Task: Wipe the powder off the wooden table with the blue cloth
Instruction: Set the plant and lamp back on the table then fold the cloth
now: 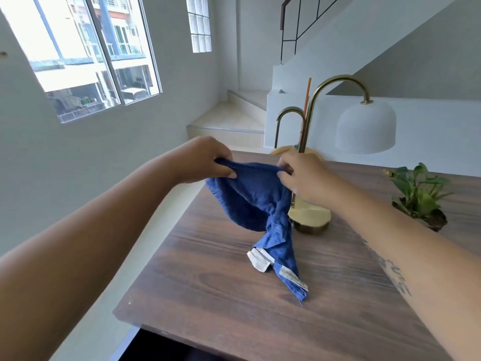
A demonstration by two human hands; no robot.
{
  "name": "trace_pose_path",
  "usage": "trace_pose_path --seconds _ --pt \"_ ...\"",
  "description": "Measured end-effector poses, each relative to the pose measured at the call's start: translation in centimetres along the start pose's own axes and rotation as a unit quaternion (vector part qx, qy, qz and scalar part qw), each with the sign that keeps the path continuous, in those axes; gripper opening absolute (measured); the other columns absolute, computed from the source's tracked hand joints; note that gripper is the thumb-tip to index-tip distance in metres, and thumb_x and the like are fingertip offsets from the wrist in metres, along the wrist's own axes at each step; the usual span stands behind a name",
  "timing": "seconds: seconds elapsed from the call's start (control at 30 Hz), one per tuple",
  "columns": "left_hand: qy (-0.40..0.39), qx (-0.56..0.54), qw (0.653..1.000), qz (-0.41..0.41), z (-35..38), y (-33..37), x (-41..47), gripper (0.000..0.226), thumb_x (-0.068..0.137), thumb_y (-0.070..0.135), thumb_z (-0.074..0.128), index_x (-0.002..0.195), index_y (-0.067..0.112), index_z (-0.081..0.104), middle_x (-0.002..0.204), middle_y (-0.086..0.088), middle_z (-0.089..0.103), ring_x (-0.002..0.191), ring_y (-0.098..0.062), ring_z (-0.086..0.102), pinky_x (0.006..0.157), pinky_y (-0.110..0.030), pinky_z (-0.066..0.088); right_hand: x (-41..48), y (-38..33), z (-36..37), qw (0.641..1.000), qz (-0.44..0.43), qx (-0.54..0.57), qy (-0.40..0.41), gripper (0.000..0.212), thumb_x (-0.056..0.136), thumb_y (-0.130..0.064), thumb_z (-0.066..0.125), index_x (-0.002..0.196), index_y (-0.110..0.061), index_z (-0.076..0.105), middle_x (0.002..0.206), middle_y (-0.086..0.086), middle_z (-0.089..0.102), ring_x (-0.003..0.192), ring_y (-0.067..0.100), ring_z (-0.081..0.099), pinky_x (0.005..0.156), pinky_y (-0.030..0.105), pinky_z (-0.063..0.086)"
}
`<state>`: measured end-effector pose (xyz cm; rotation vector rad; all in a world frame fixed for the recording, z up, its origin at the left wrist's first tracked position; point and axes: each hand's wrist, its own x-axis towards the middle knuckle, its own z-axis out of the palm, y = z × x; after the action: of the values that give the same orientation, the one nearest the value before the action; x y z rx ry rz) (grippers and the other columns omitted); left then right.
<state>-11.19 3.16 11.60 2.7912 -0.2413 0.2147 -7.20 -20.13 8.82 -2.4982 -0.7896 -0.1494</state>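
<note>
pinching the blue cloth [250, 199] over the wooden table [234, 295], fingers of left hand [205, 160] and right hand [299, 175]; plant [416, 186] in pot [432, 220]

Arms outstretched; left hand [205, 160], right hand [299, 175] pinch blue cloth [250, 199]; fingers [285, 175] apparently curled.

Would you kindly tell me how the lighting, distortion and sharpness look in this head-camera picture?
Head view: daylight floods in through the window, whose panes are partly blown out; the wide lens bows its frame and leans the walls; the blue cloth, left hand and right hand are reasonably sharp; shadows on the wooden table are soft, and no powder is discernible there.
</note>
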Motion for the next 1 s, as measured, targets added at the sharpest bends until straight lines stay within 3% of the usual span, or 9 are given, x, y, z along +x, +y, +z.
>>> trace_pose_path --seconds 0.1,0.27,0.43,0.6,0.73,0.8,0.87,0.93,1.0 --pt "0.049 0.046 0.998 0.011 -0.7 -0.2 0.2 0.020 0.082 0.039 0.070 0.071 0.024 0.061 0.073 0.005 0.059 0.071 -0.014 0.052 0.062 -0.026 0.040 -0.1 -0.1 1.9 0.994 0.038 -0.098 0.002 0.012 0.088 -0.010 0.056 0.096 -0.016 0.051 0.092 0.004 0.057 0.077 0.023 0.056 0.062 0.034 0.044" --pt "0.111 0.070 0.991 -0.026 -2.7 -2.3 0.2 0.025 0.079 0.040 0.071 0.068 0.024 0.056 0.071 0.006 0.054 0.070 -0.017 0.049 0.059 -0.030 0.037 0.0 1.6 3.8 0.986 0.107 -0.119 -0.053 0.006 0.093 -0.012 0.047 0.097 -0.014 0.051 0.086 0.006 0.058 0.071 0.022 0.054 0.053 0.031 0.035" --pt "0.119 0.069 0.989 -0.052 -4.7 -4.5 -0.9 0.035 0.072 0.044 0.078 0.063 0.024 0.051 0.071 0.003 0.051 0.072 -0.022 0.048 0.059 -0.032 0.034 1.3 1.2 0.5 0.993 0.068 -0.056 0.078 0.015 0.097 -0.018 0.041 0.094 -0.015 0.055 0.084 0.003 0.058 0.071 0.021 0.053 0.057 0.030 0.037" --pt "0.234 -0.007 0.971 -0.053 -7.5 -3.7 -1.6 0.034 0.070 0.038 0.081 0.067 0.016 0.055 0.066 0.001 0.052 0.064 -0.015 0.045 0.056 -0.028 0.033 1.8 -0.5 -4.3 0.964 0.003 -0.003 0.267 0.022 0.098 -0.024 0.047 0.082 -0.012 0.057 0.079 0.004 0.058 0.074 0.023 0.053 0.064 0.030 0.035" --pt "0.264 -0.084 0.960 -0.029 -8.5 -1.7 -3.6 0.028 0.070 0.029 0.082 0.077 0.012 0.061 0.067 -0.001 0.054 0.058 -0.007 0.046 0.055 -0.019 0.037 -0.3 -0.5 -6.5 0.946 -0.020 0.103 0.308 0.018 0.097 -0.025 0.049 0.082 -0.015 0.053 0.068 -0.005 0.052 0.061 0.010 0.046 0.059 0.026 0.034" --pt "0.198 -0.163 0.966 -0.032 -8.3 -1.2 -5.1 0.037 0.063 0.037 0.085 0.075 0.011 0.061 0.065 -0.001 0.054 0.054 -0.002 0.046 0.054 -0.014 0.039 -1.8 0.3 -6.3 0.950 -0.025 0.194 0.243 0.017 0.096 -0.025 0.049 0.083 -0.017 0.056 0.072 0.001 0.056 0.068 0.014 0.050 0.069 0.032 0.043" --pt "0.075 -0.278 0.956 -0.046 -7.3 -1.6 -7.0 0.058 0.042 0.054 0.088 0.070 0.011 0.061 0.063 -0.003 0.056 0.057 -0.006 0.051 0.055 -0.017 0.045 -3.9 1.5 -5.3 0.952 -0.001 0.281 0.123 0.020 0.097 -0.024 0.050 0.079 -0.021 0.059 0.075 0.005 0.056 0.074 0.019 0.052 0.076 0.041 0.046" --pt "-0.065 -0.345 0.932 -0.087 -5.1 -2.8 -8.5 0.061 0.032 0.055 0.091 0.067 0.013 0.064 0.062 -0.005 0.057 0.057 -0.010 0.055 0.053 -0.017 0.048 -6.5 2.7 -4.1 0.944 0.034 0.328 0.008 0.022 0.098 -0.020 0.051 0.078 -0.015 0.060 0.076 0.009 0.055 0.074 0.021 0.050 0.073 0.042 0.043" --pt "-0.201 -0.352 0.904 -0.134 -2.3 -3.8 -10.1 0.052 0.039 0.044 0.094 0.070 0.010 0.067 0.067 -0.010 0.062 0.061 -0.015 0.060 0.056 -0.021 0.050 -9.3 3.5 -2.7 0.927 0.077 0.355 -0.091 0.022 0.097 -0.018 0.050 0.077 -0.012 0.059 0.069 0.004 0.055 0.065 0.015 0.051 0.063 0.033 0.044"
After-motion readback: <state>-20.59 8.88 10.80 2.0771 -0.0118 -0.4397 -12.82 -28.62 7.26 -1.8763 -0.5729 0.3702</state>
